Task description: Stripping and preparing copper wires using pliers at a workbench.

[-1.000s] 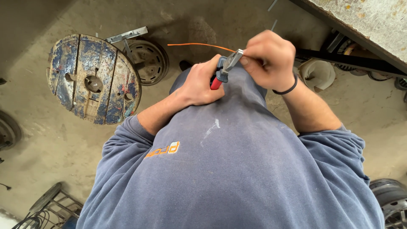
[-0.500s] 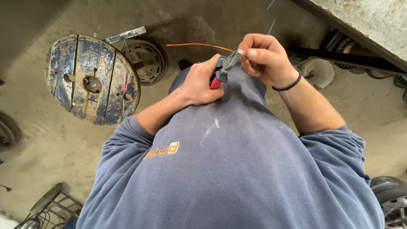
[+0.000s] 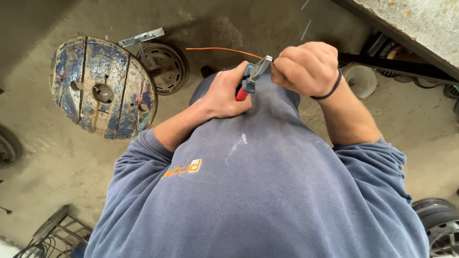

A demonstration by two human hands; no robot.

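A person in a blue-grey sweatshirt [image 3: 267, 191] stands over a dusty concrete floor [image 3: 57, 167], seen from above the head, with both forearms raised in front of the chest.

The left hand [image 3: 224, 95] has its grip clenched around the handles of a pair of pliers [image 3: 251, 80] — the handles are blue and red, and the metal nose points up and to the right. The right hand [image 3: 306, 67] is curled into a loose fist just beside the pliers' nose, its fingers pinched together at the tip; a dark band circles that wrist. What exactly sits between those fingers is too small to tell.

A thin orange wire [image 3: 220, 49] runs from the nose of the pliers out to the left in a shallow arc, hanging free in the air above the floor. Its near end meets the pliers' tip, right where the right hand's fingers close.

On the floor to the left lies a worn wooden cable spool [image 3: 103, 88], flat on its side, with chipped blue paint. Just beyond it rests a bare metal wheel rim [image 3: 165, 67] with a grey metal bracket [image 3: 141, 37] across its upper edge. A concrete slab [image 3: 411, 21] crosses the upper right corner — under it run a dark metal bar [image 3: 397, 67] and a pale round container [image 3: 361, 79].
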